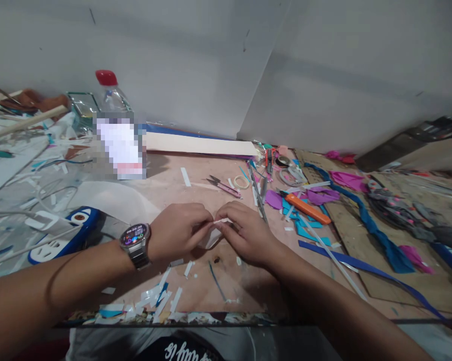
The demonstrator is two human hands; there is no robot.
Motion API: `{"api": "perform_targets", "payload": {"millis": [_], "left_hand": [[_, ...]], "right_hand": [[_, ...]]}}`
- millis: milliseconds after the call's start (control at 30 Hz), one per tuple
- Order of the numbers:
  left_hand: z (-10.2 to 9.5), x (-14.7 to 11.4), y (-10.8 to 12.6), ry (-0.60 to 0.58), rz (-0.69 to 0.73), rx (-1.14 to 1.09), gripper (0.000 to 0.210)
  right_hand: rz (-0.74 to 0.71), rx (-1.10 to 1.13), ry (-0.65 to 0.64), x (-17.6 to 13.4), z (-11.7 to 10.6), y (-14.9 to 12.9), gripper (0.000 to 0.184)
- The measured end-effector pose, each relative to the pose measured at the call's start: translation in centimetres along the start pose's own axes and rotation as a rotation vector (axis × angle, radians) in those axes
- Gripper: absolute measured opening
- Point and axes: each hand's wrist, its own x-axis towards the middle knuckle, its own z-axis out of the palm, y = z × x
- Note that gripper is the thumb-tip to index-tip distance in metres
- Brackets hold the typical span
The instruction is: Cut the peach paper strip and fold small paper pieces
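Note:
My left hand (pixel 183 228), with a watch (pixel 135 235) on its wrist, is closed in a pinch on a thin white sheet (pixel 211 238). Close against it, my right hand (pixel 246 233) pinches the same sheet, whose edge looks folded or rolled between the fingertips. Part of this sheet hangs below the fingers; the rest is hidden by the hands. A pale translucent sheet (pixel 115 198) lies behind my left wrist, and I cannot tell whether it joins the held one. Beyond the hands lie small pink-handled snips (pixel 226 188) and a tape ring (pixel 241 182).
An orange utility knife (pixel 307 208) rests among blue and purple scraps at right. A blue-and-white power strip (pixel 68 235) with cables is at left, near a lit phone (pixel 123 145) and a red-capped bottle (pixel 115 98). White offcuts (pixel 166 303) litter the table's front edge.

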Motion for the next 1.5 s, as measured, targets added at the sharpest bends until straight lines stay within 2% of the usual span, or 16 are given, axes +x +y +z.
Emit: {"api": "perform_targets", "payload": {"millis": [267, 433, 633, 833, 1033, 1233, 1500], "left_hand": [[0.8, -0.1, -0.2, 0.034, 0.119, 0.229, 0.04], [0.5, -0.1, -0.3, 0.024, 0.085, -0.007, 0.025], [0.1, 0.2, -0.2, -0.014, -0.003, -0.217, 0.02], [-0.2, 0.5, -0.6, -0.097, -0.078, -0.408, 0.014], [-0.4, 0.7, -1.0, -0.139, -0.144, -0.514, 0.016], [-0.4, 0.6, -1.1, -0.122, -0.13, -0.456, 0.018], [-0.1, 0.1, -1.1, -0.016, 0.139, 0.03, 0.021]], "right_hand": [[0.049, 0.038, -0.05, 0.2, 0.1, -0.5, 0.012], [0.007, 0.013, -0.046, 0.1, 0.0, -0.1, 0.006], [-0.078, -0.006, -0.093, 0.1, -0.1, -0.4, 0.005], [-0.087, 0.036, -0.149, 0.1, -0.2, -0.5, 0.009], [-0.065, 0.036, -0.112, 0.0, -0.5, -0.2, 0.012], [-0.032, 0.009, -0.074, 0.1, -0.7, -0.1, 0.01], [0.087, 0.025, -0.102, 0.0, -0.4, -0.3, 0.01]]}}
